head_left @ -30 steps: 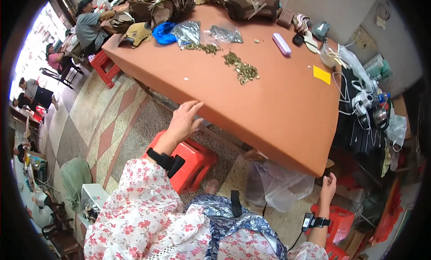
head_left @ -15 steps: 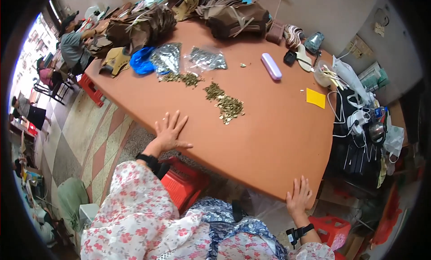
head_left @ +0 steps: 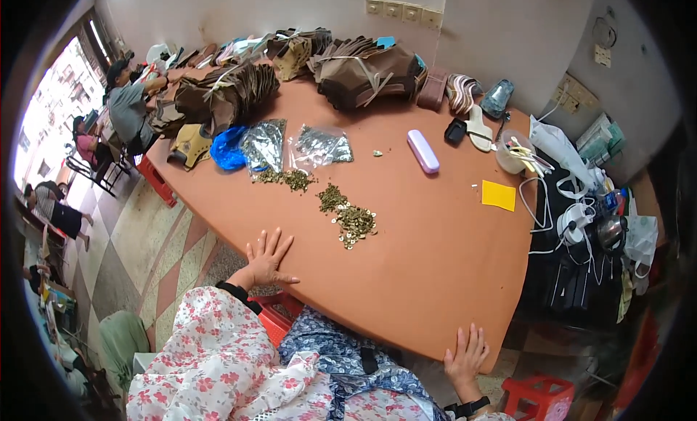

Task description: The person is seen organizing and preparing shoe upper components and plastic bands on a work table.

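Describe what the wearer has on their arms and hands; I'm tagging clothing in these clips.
The left arm wears a loose white sleeve with pink-red flowers and a black band at the wrist. The right wrist has a black strap. Both hands, left and right, are bare, without gloves.

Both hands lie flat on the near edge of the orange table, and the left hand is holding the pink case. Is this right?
Not fully. In the head view the left hand and right hand do lie flat on the orange table at its near edge, but both are empty. The pink case lies far off, untouched.
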{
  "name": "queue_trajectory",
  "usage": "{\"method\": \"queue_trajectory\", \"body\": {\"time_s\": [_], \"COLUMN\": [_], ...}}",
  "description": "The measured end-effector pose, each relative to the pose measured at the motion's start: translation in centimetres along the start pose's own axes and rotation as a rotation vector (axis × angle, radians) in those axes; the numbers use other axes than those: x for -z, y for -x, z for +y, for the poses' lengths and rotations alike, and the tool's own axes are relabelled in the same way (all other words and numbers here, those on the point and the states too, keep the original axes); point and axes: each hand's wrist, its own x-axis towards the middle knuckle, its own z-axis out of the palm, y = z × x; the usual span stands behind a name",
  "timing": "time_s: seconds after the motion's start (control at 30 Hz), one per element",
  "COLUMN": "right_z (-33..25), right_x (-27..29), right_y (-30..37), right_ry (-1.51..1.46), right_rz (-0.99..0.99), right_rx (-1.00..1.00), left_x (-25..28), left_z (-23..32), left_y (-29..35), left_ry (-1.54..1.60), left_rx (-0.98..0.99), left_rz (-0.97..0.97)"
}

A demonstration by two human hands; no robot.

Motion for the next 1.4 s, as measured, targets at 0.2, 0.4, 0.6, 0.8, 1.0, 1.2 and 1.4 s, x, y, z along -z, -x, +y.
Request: {"method": "queue_trajectory", "body": {"time_s": [0.2,0.4,0.6,0.8,1.0,1.2,1.4], "right_z": [0.1,0.0,-0.4,0.4,-2.0,-4.7,-2.9], "right_x": [-0.3,-0.2,-0.1,-1.8,-0.2,-1.4,-3.1], "right_y": [-0.1,-0.3,0.2,0.8,-0.4,-1.0,-1.4], "right_ry": [-0.025,-0.05,-0.047,-0.066,-0.082,-0.061,-0.219], "right_rz": [0.027,0.001,0.0,0.045,0.104,0.226,0.38], "right_rx": [-0.008,-0.047,-0.091,-0.114,-0.221,-0.357,-0.45], "left_x": [0.1,0.0,2.7,5.7,8.9,13.7,15.9], "left_z": [0.0,-0.2,0.0,-0.5,-2.8,-7.8,-14.6], "left_y": [-0.3,-0.2,0.8,-4.3,-8.3,-11.6,-12.9], "left_ry": [-0.012,-0.051,-0.212,-0.049,-0.168,-0.175,-0.14], "left_rx": [-0.01,-0.031,-0.181,-0.265,-0.714,-0.827,-0.853], "left_rz": [-0.023,-0.003,0.107,0.244,0.618,0.964,1.201]}}
